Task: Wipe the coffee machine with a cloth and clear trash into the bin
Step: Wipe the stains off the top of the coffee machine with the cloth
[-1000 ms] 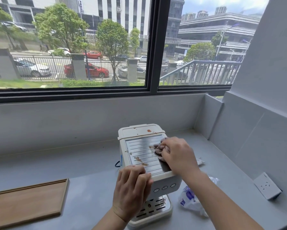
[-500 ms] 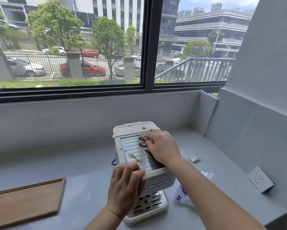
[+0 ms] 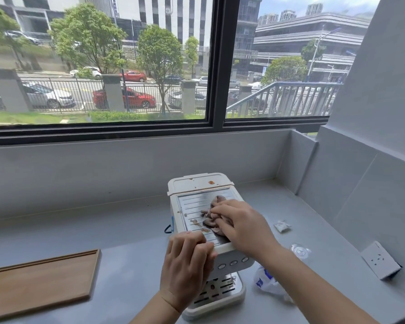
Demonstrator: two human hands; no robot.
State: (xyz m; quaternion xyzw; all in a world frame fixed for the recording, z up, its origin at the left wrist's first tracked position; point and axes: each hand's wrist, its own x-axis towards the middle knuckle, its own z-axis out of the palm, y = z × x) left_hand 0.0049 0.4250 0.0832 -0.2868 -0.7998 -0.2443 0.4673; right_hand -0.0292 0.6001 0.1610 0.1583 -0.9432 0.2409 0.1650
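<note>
A small white coffee machine [image 3: 197, 185] stands on the grey counter [image 3: 117, 232], with brown stains on its ribbed metal top and a spot on its rear lid. My right hand [image 3: 241, 224] presses a crumpled grey-brown cloth [image 3: 214, 219] onto the middle of that metal top. My left hand [image 3: 187, 265] grips the machine's front left corner, above the drip tray [image 3: 222, 294]. Trash lies to the machine's right: a crumpled white scrap [image 3: 282, 226], a clear plastic piece [image 3: 299, 251] and a white-and-blue plastic wrapper [image 3: 264, 280]. No bin is in view.
A wooden tray [image 3: 40, 280] lies at the left of the counter. A white socket [image 3: 379, 263] sits on the slanted grey wall at the right. A low grey wall and a wide window run along the back.
My right hand has slid the cloth from the machine top's far right part toward its middle and front. My left hand has stayed on the front corner. The camera has shifted slightly.
</note>
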